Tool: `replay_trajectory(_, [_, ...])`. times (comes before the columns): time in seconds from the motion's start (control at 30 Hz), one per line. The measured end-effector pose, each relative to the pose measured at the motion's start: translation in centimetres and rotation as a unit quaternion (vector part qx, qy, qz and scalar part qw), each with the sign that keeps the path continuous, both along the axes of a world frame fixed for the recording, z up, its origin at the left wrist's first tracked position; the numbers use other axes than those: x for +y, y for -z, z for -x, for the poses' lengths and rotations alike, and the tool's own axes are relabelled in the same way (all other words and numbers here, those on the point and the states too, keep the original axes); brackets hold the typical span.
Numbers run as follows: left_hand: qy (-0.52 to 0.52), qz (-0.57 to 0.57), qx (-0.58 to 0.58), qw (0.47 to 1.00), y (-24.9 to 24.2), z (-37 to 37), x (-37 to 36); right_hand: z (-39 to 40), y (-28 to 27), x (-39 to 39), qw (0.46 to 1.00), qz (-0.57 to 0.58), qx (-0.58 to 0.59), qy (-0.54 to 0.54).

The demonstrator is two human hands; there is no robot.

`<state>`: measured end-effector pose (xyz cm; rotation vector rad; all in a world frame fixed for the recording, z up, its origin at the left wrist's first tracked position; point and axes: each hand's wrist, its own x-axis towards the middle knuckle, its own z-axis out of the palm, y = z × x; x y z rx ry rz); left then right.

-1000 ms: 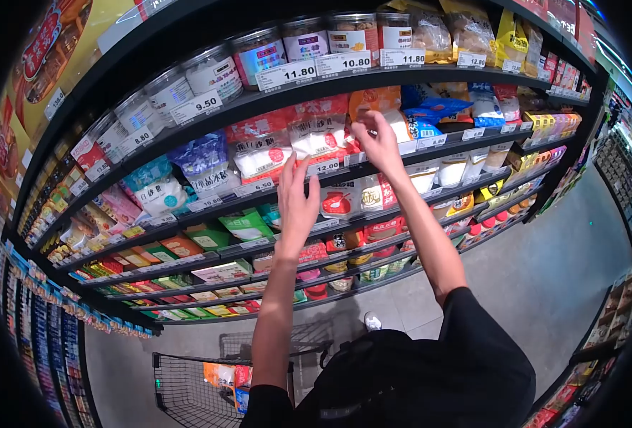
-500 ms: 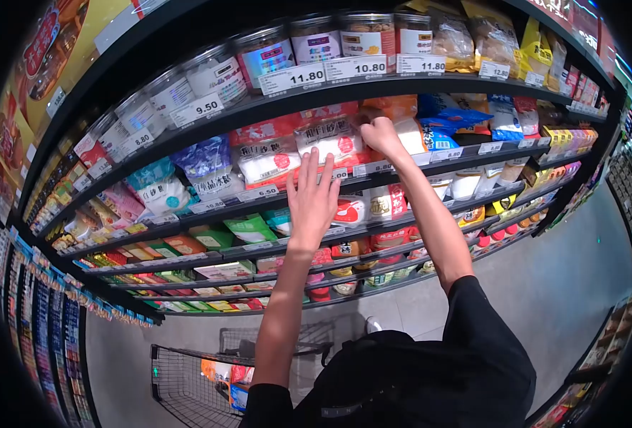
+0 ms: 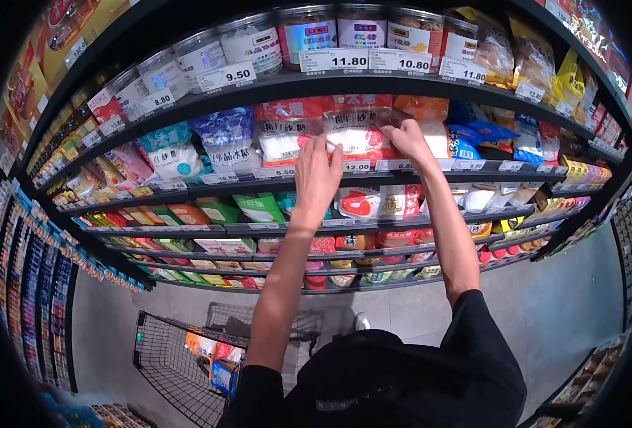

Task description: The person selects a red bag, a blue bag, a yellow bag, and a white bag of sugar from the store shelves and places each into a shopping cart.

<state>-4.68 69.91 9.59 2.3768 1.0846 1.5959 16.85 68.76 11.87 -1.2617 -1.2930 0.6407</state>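
A red and white sugar bag (image 3: 358,135) stands on the shelf above the 12.00 price tag. At its right edge my right hand (image 3: 406,137) is closed, its fingers gripping the side of the bag. My left hand (image 3: 318,178) is at the bag's lower left edge, with its fingers raised and the thumb beside the bag. Whether the left fingers grip the bag is hard to tell. A similar red and white bag (image 3: 285,137) is just left of it, and an orange and white bag (image 3: 430,128) is to the right.
Plastic jars (image 3: 309,36) line the shelf above. Blue bags (image 3: 469,135) and purple bags (image 3: 223,135) flank the red ones. Lower shelves hold green packets (image 3: 259,207). A wire shopping cart (image 3: 162,357) with several packages stands on the floor at the lower left.
The view has shifted, so the shelf items appear farther right. My left hand has moved from the front of the bags to the bag's lower left edge. My right hand stays at its right edge.
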Motion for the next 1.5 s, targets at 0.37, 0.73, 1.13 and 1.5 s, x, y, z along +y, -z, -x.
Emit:
replay_trajectory(0.37, [0.054, 0.138, -0.065, 0.987, -0.8, -0.7, 2.2, -0.9, -2.0, -0.3, 0.993, -0.022, 0.104, 0.048])
replay_trajectory(0.73, [0.272, 0.375, -0.178, 0.868, -3.9, -1.9, 1.8, -2.5, -0.9, -0.4, 0.888, 0.010, 0.458, -0.047])
replay_trajectory(1.13, [0.391, 0.437, -0.238, 0.774, -0.7, 1.5, -5.1, 4.5, 1.1, -11.2, 0.899, -0.027, 0.434, -0.059])
replay_trajectory(1.5, [0.264, 0.552, -0.292, 0.735, 11.6, 9.1, -16.0, 10.9, 9.8, -19.2, 0.902, 0.112, 0.415, -0.050])
